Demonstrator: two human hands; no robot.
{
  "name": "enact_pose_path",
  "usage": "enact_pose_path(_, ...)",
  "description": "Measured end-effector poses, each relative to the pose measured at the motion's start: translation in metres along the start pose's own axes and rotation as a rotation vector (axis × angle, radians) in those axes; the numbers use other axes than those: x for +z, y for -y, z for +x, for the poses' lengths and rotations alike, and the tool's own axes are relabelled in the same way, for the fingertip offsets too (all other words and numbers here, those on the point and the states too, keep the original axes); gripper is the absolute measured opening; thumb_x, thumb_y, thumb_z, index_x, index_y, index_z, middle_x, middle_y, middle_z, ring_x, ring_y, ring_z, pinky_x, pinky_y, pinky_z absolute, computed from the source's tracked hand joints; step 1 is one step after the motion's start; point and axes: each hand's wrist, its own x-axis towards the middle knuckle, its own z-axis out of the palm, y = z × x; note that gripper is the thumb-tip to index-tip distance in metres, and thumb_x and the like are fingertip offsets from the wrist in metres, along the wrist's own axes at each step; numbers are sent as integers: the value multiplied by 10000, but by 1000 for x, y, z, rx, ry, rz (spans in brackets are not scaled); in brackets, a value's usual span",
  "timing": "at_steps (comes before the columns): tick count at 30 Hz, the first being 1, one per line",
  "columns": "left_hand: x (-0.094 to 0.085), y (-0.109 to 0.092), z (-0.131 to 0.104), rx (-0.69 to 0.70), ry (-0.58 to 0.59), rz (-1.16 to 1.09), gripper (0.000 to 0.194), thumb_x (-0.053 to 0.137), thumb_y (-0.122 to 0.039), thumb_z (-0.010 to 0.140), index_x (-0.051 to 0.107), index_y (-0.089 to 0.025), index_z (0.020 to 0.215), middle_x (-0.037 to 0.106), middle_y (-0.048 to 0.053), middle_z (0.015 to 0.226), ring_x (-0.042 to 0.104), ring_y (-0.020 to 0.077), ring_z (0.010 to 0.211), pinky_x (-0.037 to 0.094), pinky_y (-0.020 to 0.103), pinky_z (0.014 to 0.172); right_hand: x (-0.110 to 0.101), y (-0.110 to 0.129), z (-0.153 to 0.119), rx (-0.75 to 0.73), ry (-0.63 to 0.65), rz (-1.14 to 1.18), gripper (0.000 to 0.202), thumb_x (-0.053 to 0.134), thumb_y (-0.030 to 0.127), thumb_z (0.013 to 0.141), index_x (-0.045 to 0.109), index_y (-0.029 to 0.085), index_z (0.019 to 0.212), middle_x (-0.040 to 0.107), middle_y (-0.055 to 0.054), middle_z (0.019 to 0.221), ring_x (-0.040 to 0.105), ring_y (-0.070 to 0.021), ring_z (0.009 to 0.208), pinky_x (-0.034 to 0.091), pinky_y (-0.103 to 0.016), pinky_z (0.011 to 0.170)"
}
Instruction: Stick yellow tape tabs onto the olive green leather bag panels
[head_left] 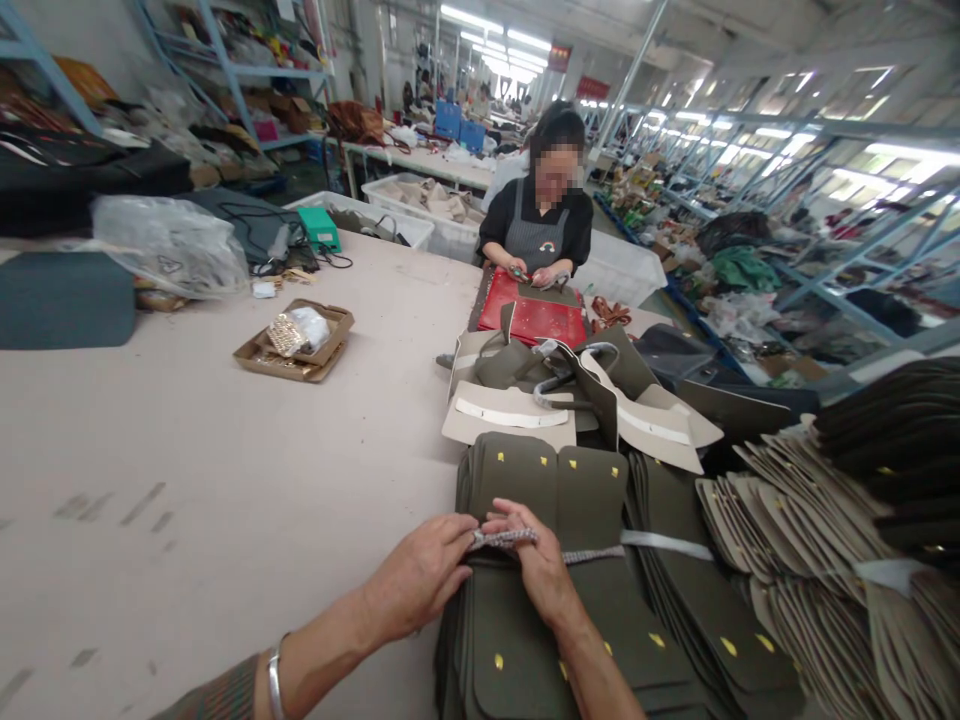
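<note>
A patterned fabric strip (592, 554) runs across a stack of dark olive bag panels (525, 640) marked with small yellow tabs. My left hand (427, 570), coming from the left with a bracelet on its wrist, pinches the strip at the stack's left edge. Just beside it, my right hand (534, 560) has its fingers around a loop of the same strip, above the panels. To the right lies another olive bundle (682, 610), bound with a white band (667, 545).
Half-made bags with handles (577, 390) lie beyond the stack. Across the table (225, 500), a co-worker (540, 210) handles a piece over a red mat (525, 312). A cardboard tray (296, 345) sits left of centre. Beige-edged panel piles (825, 530) crowd the right side.
</note>
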Motion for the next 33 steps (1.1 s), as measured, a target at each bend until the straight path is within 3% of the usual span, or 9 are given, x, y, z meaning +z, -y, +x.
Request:
enact_pose_path(3,-8,0,-1,-19,-7,-80,250,520,-177,858,612,-168,1090,601,99,1149,559,210,1062,463,342,957,-6,2,2,60,-136,266,494,580,545,842,575,154,1143,701,-80,794,646,-254,996,487,-407,866)
enact_pose_path(5,-10,3,0,-69,-30,-210,130,548,-189,844,645,-176,929,634,65,1007,590,173,944,475,289,869,-11,8,3,66,-209,452,465,660,503,794,583,169,1108,647,-4,660,660,-178,705,518,-369,766)
enact_pose_path(7,-6,10,3,-197,-97,-354,26,605,-191,790,613,-170,777,632,29,858,588,148,824,465,254,772,-19,18,3,53,-256,567,411,703,471,765,606,188,1046,528,82,547,462,-56,418,504,-273,592)
enact_pose_path(10,4,23,7,-393,-153,-561,149,648,-222,730,521,-161,681,564,-11,692,532,123,675,427,224,637,-33,34,0,35,-277,488,373,692,500,766,624,187,956,416,109,497,209,-2,345,246,-144,357)
enact_pose_path(14,12,32,11,-404,-93,-689,169,591,-240,775,554,-158,919,528,-27,741,493,100,629,411,216,607,-40,38,-1,58,-154,99,461,630,580,784,628,147,942,520,46,565,245,-7,366,134,-155,357)
enact_pose_path(17,9,28,18,-287,-60,-483,250,534,-239,842,563,-199,1088,544,-7,848,519,111,702,422,236,676,-36,26,0,92,-80,-74,514,563,617,813,623,131,968,552,18,609,290,-20,396,164,-172,380)
enact_pose_path(24,8,11,36,-110,37,-47,53,599,-219,811,570,-191,846,544,17,887,521,164,828,398,264,723,-39,7,-2,82,-42,-175,508,501,597,861,610,123,1009,556,12,611,292,-36,416,182,-191,400)
enact_pose_path(28,1,7,38,-195,-5,-324,12,502,-176,826,492,-184,824,550,-1,790,505,144,756,388,258,693,-42,14,-3,68,-116,-141,513,508,609,849,606,126,991,499,37,555,305,-48,414,192,-188,394)
enact_pose_path(33,-20,1,38,-335,87,-830,172,500,-278,828,444,-188,963,486,-61,648,443,101,571,333,208,541,-42,23,2,-19,-159,-120,470,489,587,873,612,137,933,373,75,472,306,-61,422,234,-186,402)
